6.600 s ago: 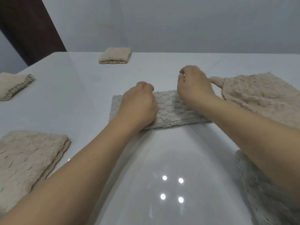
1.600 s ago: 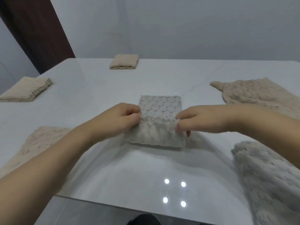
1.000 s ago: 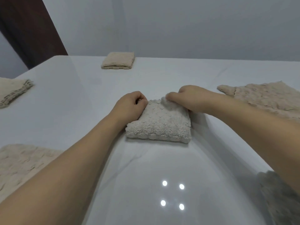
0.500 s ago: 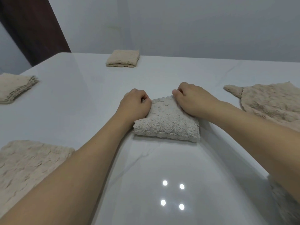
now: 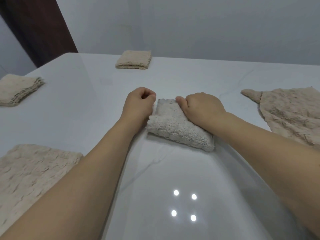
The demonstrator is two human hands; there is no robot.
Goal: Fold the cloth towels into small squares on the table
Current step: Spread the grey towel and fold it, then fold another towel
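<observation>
Final fold now laid: right hand presses curled on the folded towel, left hand fisted, released beside it; square judged essentially complete.

Both forearms stretched forward, converging. Left hand curled into a loose fist, thumb against the forefinger, holding nothing. Right hand knuckles up, fingers bent, pressing down.

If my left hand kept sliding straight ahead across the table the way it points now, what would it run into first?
Most likely nothing soon: the left hand points toward the far edge of the table, with bare surface ahead. The folded beige towel sits slightly left of that line, though depth is hard to judge.
</observation>
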